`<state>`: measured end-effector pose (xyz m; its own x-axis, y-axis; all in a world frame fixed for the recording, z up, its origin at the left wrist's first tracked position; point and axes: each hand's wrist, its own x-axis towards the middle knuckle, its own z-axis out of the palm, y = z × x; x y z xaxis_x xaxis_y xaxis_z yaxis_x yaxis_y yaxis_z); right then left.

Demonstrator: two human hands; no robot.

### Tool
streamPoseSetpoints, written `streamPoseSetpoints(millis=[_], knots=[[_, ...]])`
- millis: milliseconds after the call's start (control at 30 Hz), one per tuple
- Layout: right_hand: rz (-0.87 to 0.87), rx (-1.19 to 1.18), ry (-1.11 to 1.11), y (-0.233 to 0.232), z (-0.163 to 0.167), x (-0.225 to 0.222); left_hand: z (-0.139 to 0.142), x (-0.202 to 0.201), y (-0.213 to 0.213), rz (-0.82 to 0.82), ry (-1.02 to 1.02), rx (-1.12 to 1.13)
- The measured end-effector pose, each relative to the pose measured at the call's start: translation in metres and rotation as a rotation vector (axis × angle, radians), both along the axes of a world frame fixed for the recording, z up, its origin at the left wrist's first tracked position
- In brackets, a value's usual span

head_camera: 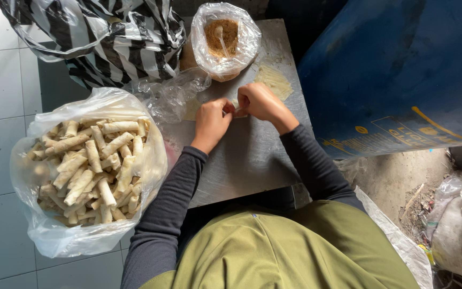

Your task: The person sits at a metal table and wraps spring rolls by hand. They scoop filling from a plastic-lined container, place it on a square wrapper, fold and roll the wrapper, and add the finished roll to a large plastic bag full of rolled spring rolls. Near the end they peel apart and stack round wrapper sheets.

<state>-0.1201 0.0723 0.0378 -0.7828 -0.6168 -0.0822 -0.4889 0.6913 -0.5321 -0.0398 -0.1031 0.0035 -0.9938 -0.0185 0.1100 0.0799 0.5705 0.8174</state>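
My left hand point(211, 121) and my right hand point(261, 103) meet over a grey metal table point(252, 155), fingers curled together on a small pale pastry roll point(235, 108) that is mostly hidden between them. A stack of thin pale wrappers point(274, 80) lies just beyond my right hand. Behind my hands stands a clear bag of brown crumbly filling point(223, 37) with a white spoon in it. To my left a big clear plastic bag point(89, 171) holds several finished pale rolls.
A black-and-white striped plastic bag point(108, 37) sits at the back left. A large blue drum point(397, 75) stands close on the right. Crumpled clear plastic point(172, 93) lies by the table's left edge. White sacks point(461, 225) rest on dirt at the right; pale tiles cover the floor at the left.
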Motion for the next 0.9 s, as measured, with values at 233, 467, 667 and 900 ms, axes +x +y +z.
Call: streamPoseSetpoints(millis=[233, 467, 667, 900], knots=[[0.224, -0.36, 0.313, 0.023, -0.012, 0.033, -0.005, 0.013, 0.002, -0.051, 0.402, -0.457], [-0.267, -0.289, 0.109, 0.009, -0.027, 0.028, 0.007, 0.0, 0.007, 0.21, 0.079, -0.242], [0.011, -0.227, 0.429, 0.023, -0.02, 0.024, 0.004, 0.007, 0.003, 0.071, 0.308, -0.396], [-0.16, -0.225, 0.428, 0.013, -0.034, 0.017, -0.004, -0.005, 0.007, 0.263, 0.166, -0.293]])
